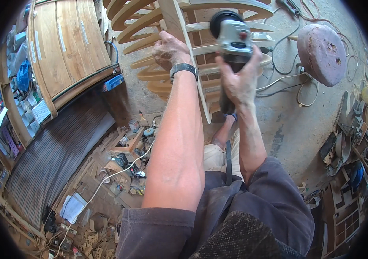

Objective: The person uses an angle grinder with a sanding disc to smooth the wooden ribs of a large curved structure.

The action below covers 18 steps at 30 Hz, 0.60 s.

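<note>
A curved wooden frame [184, 32] with several rounded ribs along a long straight board rises in front of me. My left hand [171, 51], with a dark watch [183, 69] on its wrist, is closed around wood at the left side of that board. In my right hand [241, 82] is an angle grinder [235, 36], grey and black, a little blurred. Its round dark disc [225, 20] points up and away from me, over the ribs on the right. Whether the disc touches the wood I cannot tell.
A round stool [322, 54] with a worn pinkish seat stands at the right, cords [285, 71] looping over the floor beside it. Left is a slatted wooden panel [69, 43]. A white cord [106, 179] crosses tools and wood scraps at lower left; metal parts [348, 125] pile up at right.
</note>
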### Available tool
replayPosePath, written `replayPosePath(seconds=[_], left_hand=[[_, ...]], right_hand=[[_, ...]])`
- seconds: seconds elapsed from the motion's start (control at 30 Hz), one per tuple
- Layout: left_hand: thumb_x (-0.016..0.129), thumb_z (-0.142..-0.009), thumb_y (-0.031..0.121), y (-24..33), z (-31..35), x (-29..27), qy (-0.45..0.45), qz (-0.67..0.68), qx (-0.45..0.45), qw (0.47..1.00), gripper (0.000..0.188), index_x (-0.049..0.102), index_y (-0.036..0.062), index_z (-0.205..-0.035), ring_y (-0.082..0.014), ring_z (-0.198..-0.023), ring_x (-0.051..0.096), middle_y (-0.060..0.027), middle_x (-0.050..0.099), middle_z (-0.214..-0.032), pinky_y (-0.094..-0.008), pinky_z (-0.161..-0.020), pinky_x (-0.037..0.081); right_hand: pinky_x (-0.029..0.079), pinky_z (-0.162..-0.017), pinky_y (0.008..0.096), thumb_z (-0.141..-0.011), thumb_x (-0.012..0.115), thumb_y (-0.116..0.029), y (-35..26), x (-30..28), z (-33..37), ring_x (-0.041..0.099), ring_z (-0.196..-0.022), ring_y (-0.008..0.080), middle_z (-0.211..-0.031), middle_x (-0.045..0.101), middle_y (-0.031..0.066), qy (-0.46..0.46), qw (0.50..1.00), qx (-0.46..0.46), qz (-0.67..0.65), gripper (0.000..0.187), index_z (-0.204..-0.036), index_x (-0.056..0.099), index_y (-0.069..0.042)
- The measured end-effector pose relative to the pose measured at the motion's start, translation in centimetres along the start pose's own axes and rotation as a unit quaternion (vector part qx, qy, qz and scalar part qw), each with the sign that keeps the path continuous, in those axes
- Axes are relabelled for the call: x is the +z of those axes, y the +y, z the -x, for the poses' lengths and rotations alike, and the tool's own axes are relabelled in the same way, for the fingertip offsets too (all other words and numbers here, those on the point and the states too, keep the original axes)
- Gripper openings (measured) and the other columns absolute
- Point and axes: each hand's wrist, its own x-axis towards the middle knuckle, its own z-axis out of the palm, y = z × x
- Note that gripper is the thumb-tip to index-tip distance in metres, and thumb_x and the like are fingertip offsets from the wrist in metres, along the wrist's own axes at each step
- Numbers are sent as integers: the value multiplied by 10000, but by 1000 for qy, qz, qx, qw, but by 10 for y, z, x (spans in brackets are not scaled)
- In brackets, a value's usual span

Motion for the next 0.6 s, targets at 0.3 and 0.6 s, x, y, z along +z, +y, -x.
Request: replayPosePath(seconds=[0.3, 0.6], left_hand=[[453, -867, 418, 0, 0, 1, -7, 17, -20, 1000, 540, 731, -40, -801, -420, -804, 679, -263, 722, -867, -516, -784, 502], [454, -872, 423, -5, -4, 3, 22, -34, 39, 998, 545, 733, -36, -782, -430, -785, 669, -265, 715, -825, -517, -778, 496]], right_hand=[[551, -883, 417, -847, 709, -137, 3, -16, -5, 703, -989, 342, -1110, 663, 235, -20, 1000, -3, 19, 773, -1437, 226, -9], [520, -930, 446, -841, 745, -167, -8, 16, -7, 691, -1052, 352, -1184, 643, 241, -93, 996, 11, 6, 814, -1455, 225, -46]])
